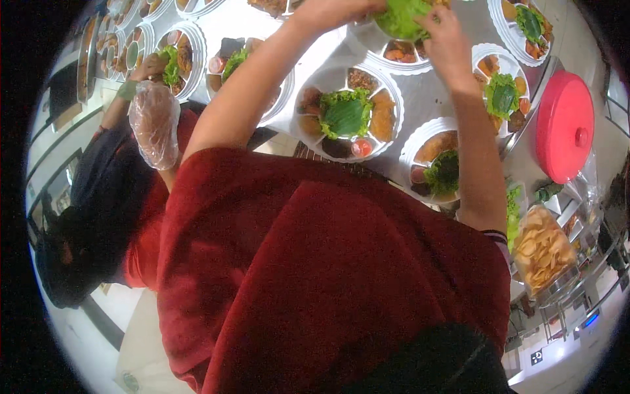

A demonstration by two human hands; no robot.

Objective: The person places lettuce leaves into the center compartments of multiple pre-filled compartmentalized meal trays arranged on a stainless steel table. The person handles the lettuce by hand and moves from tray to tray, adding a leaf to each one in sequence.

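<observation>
Above a round white divided tray (377, 56) at the top, my two hands hold a bright green lettuce leaf (401, 18). The thumb and fingers of my right hand (445, 39) pinch its right side. My left hand (344, 9), partly cut off by the upper edge, grips the leaf's left side. Orange-brown food shows in that tray's near compartments. Closer to me stands another divided tray (398, 108) with a dark green leaf piece (346, 117) on lettuce in its middle, several foods around it and a small red-topped cup (361, 148).
Several similar filled trays cover the metal table (426, 92). A co-worker's hand (152, 67) is at a left-hand tray; a plastic-covered hand or forearm (154, 125) is near it. At right are a pink-red round lidded container (567, 128) and a bag of chips (543, 251).
</observation>
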